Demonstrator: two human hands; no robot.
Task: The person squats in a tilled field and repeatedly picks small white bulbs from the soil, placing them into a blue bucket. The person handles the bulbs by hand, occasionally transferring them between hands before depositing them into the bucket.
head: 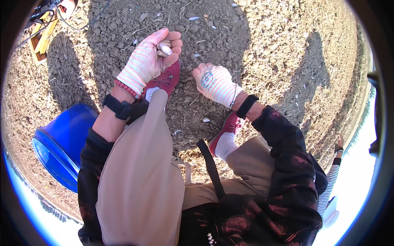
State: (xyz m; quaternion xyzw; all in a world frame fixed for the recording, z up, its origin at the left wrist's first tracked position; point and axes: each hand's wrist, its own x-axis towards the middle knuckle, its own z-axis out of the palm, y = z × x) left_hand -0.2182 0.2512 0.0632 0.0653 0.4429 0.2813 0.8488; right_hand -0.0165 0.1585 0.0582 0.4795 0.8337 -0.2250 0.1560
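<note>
My left hand (147, 58), in a striped fingerless-tipped glove, is cupped palm up around several pale garlic cloves (165, 49). It is above the toe of a red shoe (168, 77). To its right, my right hand (213, 80) wears a matching glove and is turned back up, its fingers curled down towards the soil; whether anything is between them is hidden. Beneath and ahead of both hands lies cloddy brown soil (187, 33) with scattered whitish cloves, among them one (206, 119) between my feet.
A blue plastic bucket (70, 123) lies tipped on its side at the left. At the upper left are a yellow-and-brown wooden object (46, 37) and black cables (74, 28). Another person's striped sleeve (331, 181) and hand show at the far right.
</note>
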